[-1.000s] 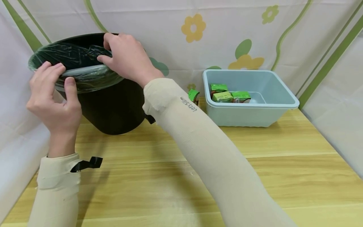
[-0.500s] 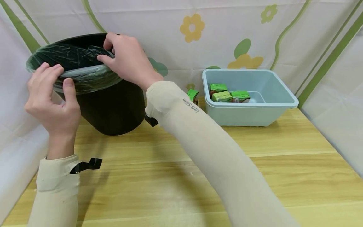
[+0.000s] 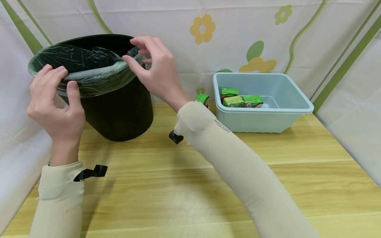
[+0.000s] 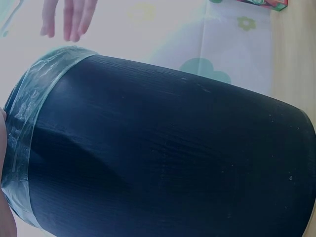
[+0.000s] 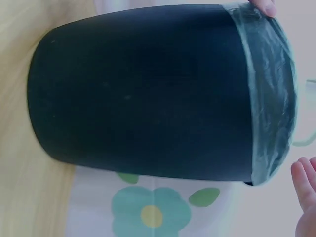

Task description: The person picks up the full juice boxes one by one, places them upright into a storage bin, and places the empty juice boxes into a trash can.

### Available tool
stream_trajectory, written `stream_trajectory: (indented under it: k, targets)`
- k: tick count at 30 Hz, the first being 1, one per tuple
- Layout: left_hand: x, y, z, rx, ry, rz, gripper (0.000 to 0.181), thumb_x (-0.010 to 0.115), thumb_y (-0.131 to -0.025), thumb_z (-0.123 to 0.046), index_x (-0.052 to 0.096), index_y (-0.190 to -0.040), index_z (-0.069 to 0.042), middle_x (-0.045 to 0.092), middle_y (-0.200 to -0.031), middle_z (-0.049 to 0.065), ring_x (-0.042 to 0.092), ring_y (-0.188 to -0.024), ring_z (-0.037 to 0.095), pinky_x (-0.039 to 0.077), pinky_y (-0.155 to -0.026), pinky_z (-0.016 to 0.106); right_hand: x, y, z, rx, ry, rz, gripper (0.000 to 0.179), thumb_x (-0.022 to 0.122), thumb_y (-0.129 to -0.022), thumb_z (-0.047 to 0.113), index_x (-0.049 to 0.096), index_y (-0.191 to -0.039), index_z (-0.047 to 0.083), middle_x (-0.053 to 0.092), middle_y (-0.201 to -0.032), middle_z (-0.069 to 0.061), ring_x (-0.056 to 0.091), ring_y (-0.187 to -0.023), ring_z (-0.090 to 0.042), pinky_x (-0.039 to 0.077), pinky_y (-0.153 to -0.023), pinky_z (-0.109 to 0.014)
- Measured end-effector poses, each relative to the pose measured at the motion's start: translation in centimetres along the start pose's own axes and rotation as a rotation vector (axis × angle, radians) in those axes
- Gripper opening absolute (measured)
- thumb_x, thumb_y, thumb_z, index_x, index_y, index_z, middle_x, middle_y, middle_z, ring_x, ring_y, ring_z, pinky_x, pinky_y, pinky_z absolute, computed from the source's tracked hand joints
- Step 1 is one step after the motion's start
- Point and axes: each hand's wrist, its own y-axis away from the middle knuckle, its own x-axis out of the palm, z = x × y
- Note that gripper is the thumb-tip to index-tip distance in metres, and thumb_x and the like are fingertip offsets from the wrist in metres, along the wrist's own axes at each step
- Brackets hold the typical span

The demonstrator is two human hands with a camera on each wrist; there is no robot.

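Observation:
A black trash bin (image 3: 119, 115) stands on the left of the table, with a thin translucent green trash bag (image 3: 99, 82) folded out over its near rim. At the back, part of the rim is bare black. My left hand (image 3: 56, 102) grips the bag-covered rim at the left, fingers over the inside and thumb outside. By the right side of the rim, my right hand (image 3: 160, 71) has its fingers spread and apart. In the right wrist view the fingers (image 5: 302, 185) stand clear of the bag's edge (image 5: 271, 98).
A light blue plastic basin (image 3: 265, 122) stands at the back right, holding small green-topped cartons (image 3: 233, 101). Another green-topped carton (image 3: 203, 98) sits left of it, partly behind my right wrist. A white flowered cloth (image 3: 178, 19) hangs behind the wooden table (image 3: 143, 198).
My right hand has let go of the bag and moved right along the rim. More of the bag's folded edge shows at the right. The left hand stays in place.

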Motion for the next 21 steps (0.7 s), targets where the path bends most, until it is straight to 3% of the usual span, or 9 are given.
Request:
stream_trajectory:
  k: [10, 16, 21]
  targets:
    - [0.1, 0.0, -0.8, -0.016, 0.012, 0.003, 0.031, 0.068, -0.090, -0.029, 0.085, -0.107, -0.010, 0.083, -0.113, 0.004, 0.071, -0.125, 0.014, 0.047, -0.120, 0.034, -2.3, 3.1, -3.4, 0.070, 0.031, -0.051, 0.035, 0.077, -0.098, 0.021, 0.070, -0.128, 0.005, 0.068, -0.126, -0.010, 0.066, -0.113, -0.018, 0.057, -0.095, -0.017]
    - [0.2, 0.0, -1.8, -0.028, -0.004, 0.015, 0.033, 0.066, -0.091, -0.025, 0.084, -0.109, -0.004, 0.082, -0.115, 0.009, 0.071, -0.126, 0.016, 0.046, -0.120, 0.033, -3.4, 5.4, -5.3, 0.197, 0.116, -0.020, 0.040, 0.076, -0.099, 0.025, 0.067, -0.133, 0.007, 0.066, -0.133, -0.010, 0.064, -0.119, -0.021, 0.054, -0.101, -0.024]
    - [0.0, 0.0, -1.4, -0.031, 0.004, 0.010, 0.032, 0.066, -0.091, -0.027, 0.085, -0.108, -0.008, 0.082, -0.115, 0.007, 0.071, -0.126, 0.015, 0.047, -0.120, 0.033, -3.9, 7.0, -6.8, 0.334, 0.229, 0.016, 0.045, 0.076, -0.099, 0.031, 0.065, -0.138, 0.011, 0.064, -0.139, -0.007, 0.060, -0.127, -0.024, 0.050, -0.110, -0.033]
